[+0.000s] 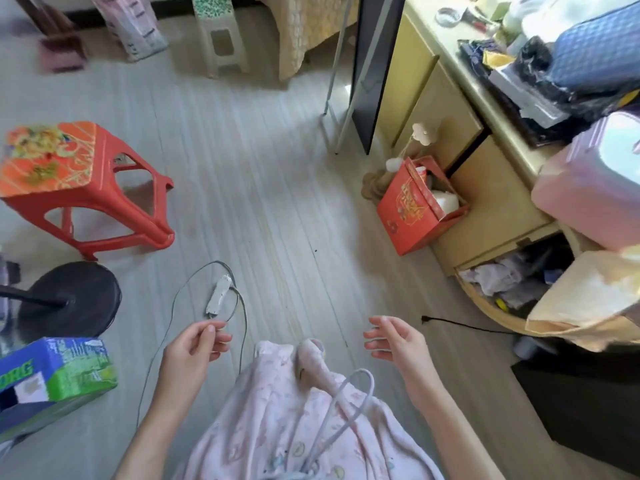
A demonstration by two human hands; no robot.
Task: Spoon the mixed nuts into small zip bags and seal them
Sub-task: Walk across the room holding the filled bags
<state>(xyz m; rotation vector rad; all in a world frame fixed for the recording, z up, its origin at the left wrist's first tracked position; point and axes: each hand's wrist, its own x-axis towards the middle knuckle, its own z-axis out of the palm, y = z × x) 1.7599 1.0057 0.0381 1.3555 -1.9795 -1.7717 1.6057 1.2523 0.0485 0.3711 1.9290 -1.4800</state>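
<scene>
With both hands, left hand [194,344] and right hand [394,341], loose-fingered and empty, feet could snag the floor cable [173,306].

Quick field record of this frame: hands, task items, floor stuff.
left hand: empty, fingers loosely curled
right hand: open, empty
nuts, bags, spoon: not in view
floor left: red stool, fan base, blue-green carton
floor middle: power strip with cable
floor right: red gift box beside cabinet
</scene>
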